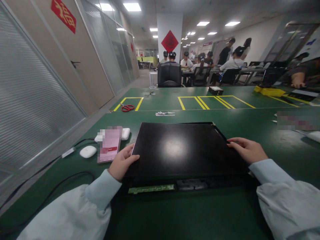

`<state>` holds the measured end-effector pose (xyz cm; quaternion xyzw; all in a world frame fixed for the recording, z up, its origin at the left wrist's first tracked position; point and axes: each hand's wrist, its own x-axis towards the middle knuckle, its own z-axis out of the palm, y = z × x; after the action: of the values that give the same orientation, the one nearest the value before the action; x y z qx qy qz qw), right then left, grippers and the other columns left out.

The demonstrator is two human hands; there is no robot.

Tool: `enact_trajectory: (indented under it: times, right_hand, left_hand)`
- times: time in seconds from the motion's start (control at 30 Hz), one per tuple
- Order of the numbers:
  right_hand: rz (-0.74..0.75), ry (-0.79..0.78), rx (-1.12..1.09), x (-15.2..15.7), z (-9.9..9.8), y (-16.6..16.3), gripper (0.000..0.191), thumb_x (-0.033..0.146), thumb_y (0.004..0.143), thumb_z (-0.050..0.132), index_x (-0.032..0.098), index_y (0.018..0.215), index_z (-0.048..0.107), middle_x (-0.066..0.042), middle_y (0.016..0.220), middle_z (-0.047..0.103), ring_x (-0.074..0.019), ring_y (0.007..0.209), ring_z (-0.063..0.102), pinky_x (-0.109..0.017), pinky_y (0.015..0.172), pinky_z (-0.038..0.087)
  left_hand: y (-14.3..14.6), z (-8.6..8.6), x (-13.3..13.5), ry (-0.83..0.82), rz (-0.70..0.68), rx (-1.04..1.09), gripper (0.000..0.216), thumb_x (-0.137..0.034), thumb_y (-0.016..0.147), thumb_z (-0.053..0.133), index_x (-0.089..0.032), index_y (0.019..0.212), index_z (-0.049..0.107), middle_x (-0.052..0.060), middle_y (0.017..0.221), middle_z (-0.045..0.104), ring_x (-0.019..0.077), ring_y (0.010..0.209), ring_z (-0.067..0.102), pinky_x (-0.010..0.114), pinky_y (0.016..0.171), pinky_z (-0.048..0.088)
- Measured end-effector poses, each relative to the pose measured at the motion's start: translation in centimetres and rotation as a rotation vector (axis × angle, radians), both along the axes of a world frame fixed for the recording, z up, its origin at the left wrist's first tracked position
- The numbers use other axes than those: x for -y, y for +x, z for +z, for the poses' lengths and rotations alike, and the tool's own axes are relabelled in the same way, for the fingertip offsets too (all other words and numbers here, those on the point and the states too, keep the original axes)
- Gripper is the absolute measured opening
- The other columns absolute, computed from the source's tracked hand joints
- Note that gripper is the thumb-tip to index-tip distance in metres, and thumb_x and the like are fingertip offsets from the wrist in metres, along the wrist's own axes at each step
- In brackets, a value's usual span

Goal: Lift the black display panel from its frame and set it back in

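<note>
A flat, dark display panel [180, 146] with a glossy glare lies in front of me, set slightly askew over a black frame [200, 184]. At its left edge my left hand [122, 161] is closed, thumb on top and fingers partly hidden beneath. My right hand [246, 148] pinches the right edge near the far corner; whether it also touches the frame there, I cannot tell. Below the panel's near edge, a narrow green circuit board [151, 189] shows along the frame.
Left of the panel are a phone [110, 145], a white earbud case [88, 151] and a black cable [72, 175]. Farther back on the green table [140, 116] lie red-handled scissors [127, 108], white scraps [165, 113] and a small black box [215, 90]. Several people sit beyond.
</note>
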<state>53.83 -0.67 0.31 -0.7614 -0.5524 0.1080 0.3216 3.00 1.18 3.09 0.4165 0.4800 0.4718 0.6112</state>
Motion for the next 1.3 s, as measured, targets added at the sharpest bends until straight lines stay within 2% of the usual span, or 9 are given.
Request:
enact_trajectory:
  times: [0.23,0.57,0.77,0.9,1.07,1.3]
  right_hand:
    - [-0.004,0.024,-0.001,-0.01,0.04,-0.36,0.040,0.058,0.071,0.064,0.028,0.089,0.082,-0.003,0.069,0.076,-0.0272,0.071,0.072,-0.041,0.071,0.053]
    - [-0.010,0.006,-0.021,0.04,0.38,-0.65,0.041,0.059,0.069,0.064,0.028,0.089,0.082,-0.004,0.072,0.077,-0.0285,0.077,0.073,-0.043,0.077,0.053]
    - [-0.013,0.032,-0.020,0.02,0.14,-0.54,0.040,0.058,0.070,0.064,0.028,0.088,0.083,-0.003,0.073,0.078,-0.0284,0.076,0.074,-0.042,0.074,0.053]
    - [0.000,0.049,-0.015,0.02,0.04,-0.45,0.039,0.059,0.070,0.064,0.029,0.086,0.083,-0.003,0.074,0.079,-0.0286,0.077,0.075,-0.041,0.072,0.053]
    - [0.003,0.034,-0.027,0.02,0.10,-0.43,0.037,0.058,0.070,0.064,0.029,0.086,0.082,-0.003,0.077,0.080,-0.0294,0.081,0.076,-0.043,0.077,0.054]
    - [0.006,0.016,-0.024,0.04,0.22,-0.51,0.038,0.058,0.071,0.062,0.029,0.087,0.082,-0.004,0.079,0.080,-0.0299,0.083,0.076,-0.044,0.081,0.054]
  left_hand:
    - [-0.02,-0.13,0.02,-0.006,0.010,-0.013,0.080,-0.026,0.049,0.096,-0.014,0.124,0.070,0.012,0.103,0.085,0.0412,0.111,0.078,0.049,0.096,0.063]
    - [-0.35,-0.58,-0.29,-0.019,-0.032,-0.020,0.090,-0.031,0.050,0.100,-0.013,0.131,0.064,0.013,0.107,0.084,0.0396,0.112,0.077,0.047,0.098,0.061]
    - [-0.51,-0.48,-0.21,0.003,-0.052,-0.011,0.081,-0.027,0.054,0.100,-0.014,0.128,0.068,0.012,0.109,0.084,0.0388,0.114,0.077,0.048,0.102,0.059]
    - [-0.55,-0.46,-0.17,0.005,-0.049,-0.015,0.082,-0.027,0.053,0.100,-0.013,0.127,0.069,0.013,0.107,0.084,0.0392,0.111,0.078,0.048,0.100,0.061]
    - [-0.64,-0.67,-0.18,0.017,-0.066,-0.011,0.083,-0.030,0.058,0.099,-0.013,0.132,0.067,0.014,0.108,0.084,0.0398,0.113,0.077,0.050,0.102,0.060]
    - [-0.28,-0.19,-0.08,0.021,-0.052,-0.020,0.086,-0.031,0.054,0.100,-0.012,0.131,0.068,0.014,0.105,0.085,0.0418,0.110,0.078,0.053,0.099,0.062]
